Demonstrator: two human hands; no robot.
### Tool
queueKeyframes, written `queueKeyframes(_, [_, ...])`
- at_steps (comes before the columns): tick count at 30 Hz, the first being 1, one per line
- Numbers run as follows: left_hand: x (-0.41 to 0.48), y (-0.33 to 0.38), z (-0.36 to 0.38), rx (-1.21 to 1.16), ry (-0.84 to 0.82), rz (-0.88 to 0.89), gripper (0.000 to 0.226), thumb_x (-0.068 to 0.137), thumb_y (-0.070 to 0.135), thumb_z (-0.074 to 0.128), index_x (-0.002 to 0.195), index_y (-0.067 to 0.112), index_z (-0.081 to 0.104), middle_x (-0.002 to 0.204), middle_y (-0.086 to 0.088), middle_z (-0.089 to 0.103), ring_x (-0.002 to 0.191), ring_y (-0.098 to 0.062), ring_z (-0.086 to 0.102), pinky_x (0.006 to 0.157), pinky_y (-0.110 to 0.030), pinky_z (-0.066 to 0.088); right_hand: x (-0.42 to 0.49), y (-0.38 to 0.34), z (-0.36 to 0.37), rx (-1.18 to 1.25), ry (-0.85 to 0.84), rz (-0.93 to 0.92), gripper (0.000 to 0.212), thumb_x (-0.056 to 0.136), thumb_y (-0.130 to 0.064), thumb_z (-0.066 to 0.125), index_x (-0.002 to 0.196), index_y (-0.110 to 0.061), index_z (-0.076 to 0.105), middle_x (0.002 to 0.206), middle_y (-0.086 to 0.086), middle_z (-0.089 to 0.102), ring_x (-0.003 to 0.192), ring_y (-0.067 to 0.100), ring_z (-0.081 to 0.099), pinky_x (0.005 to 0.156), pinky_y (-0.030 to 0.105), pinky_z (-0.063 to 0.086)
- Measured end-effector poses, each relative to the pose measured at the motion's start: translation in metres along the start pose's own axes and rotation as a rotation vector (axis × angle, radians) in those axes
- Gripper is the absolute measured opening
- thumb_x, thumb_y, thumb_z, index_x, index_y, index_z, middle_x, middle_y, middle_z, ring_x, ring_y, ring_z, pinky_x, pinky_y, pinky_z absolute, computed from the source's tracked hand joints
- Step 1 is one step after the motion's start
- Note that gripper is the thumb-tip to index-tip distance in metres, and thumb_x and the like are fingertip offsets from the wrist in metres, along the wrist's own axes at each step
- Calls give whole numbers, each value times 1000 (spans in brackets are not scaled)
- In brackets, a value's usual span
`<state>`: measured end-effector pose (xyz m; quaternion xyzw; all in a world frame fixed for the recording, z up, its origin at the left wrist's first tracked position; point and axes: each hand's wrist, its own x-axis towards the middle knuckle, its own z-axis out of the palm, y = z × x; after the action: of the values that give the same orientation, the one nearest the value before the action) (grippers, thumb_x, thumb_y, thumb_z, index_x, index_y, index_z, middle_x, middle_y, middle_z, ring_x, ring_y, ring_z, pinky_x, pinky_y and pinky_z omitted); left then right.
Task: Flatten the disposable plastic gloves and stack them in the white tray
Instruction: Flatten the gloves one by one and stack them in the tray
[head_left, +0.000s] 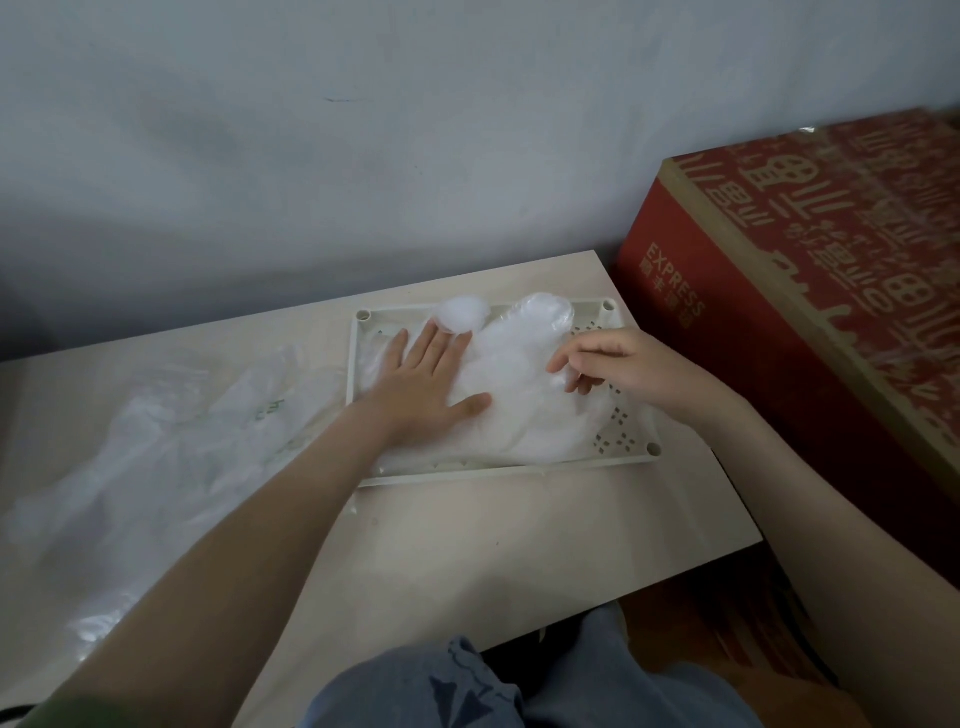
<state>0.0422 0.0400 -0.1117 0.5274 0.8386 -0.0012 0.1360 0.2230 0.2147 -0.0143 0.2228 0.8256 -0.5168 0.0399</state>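
A white perforated tray (631, 441) lies on the pale table, toward its far right corner. Clear disposable plastic gloves (519, 374) lie piled in it, with puffed glove fingers sticking up at the tray's far rim. My left hand (423, 384) lies flat on the pile's left part, fingers straight and spread, pressing down. My right hand (605, 361) hovers over the right part of the pile with its fingers loosely curled; the fingertips touch or pinch the plastic, and I cannot tell which.
More loose clear plastic gloves and a plastic bag (156, 457) lie spread over the left of the table (467, 545). A large red cardboard box (810, 291) stands close to the table's right edge. A grey wall is behind. My knees sit under the near edge.
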Motion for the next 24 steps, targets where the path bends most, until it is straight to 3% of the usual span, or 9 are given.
queueKeyframes(5, [1,-1,2,7,12,9,105,67,82,-8,151,19,-14,160,-4,-13,145,-16,-20,116,-46,-13,4,1,3,-15,64,69,37,98,-31,50,76,-6,68,72,-5,67,65,10,61,72,27,46])
queueKeyframes(9, [1,-1,4,2,32,14,106,67,84,-8,151,19,-13,160,-3,-13,145,-16,-19,116,-46,-13,5,6,3,-53,78,90,27,90,-27,64,69,-10,61,66,-1,64,62,8,59,67,25,45])
queueKeyframes(13, [1,-2,4,8,37,9,104,68,82,-6,151,19,-13,160,-2,-13,145,-16,-20,117,-46,-13,3,10,2,-50,26,138,13,81,-12,74,81,-11,60,73,-1,65,67,7,58,73,28,46])
queueKeyframes(17, [1,-1,3,6,33,8,106,67,83,-5,152,19,-11,160,-3,-12,145,-16,-20,116,-46,-14,0,12,3,14,-28,173,27,81,1,70,98,-15,56,84,1,63,72,11,61,71,22,48])
queueKeyframes(21, [0,0,2,2,31,0,107,66,83,-5,152,18,-10,160,-3,-11,145,-16,-20,117,-46,-13,0,15,1,28,-68,186,49,82,-2,70,121,-26,54,95,-1,62,79,10,63,76,22,46])
queueKeyframes(24, [-1,1,1,-2,30,1,108,66,83,-3,152,18,-10,160,-3,-11,145,-15,-20,116,-45,-14,0,17,-3,57,-101,183,52,83,-3,70,123,-31,55,103,-2,62,81,6,65,78,20,43])
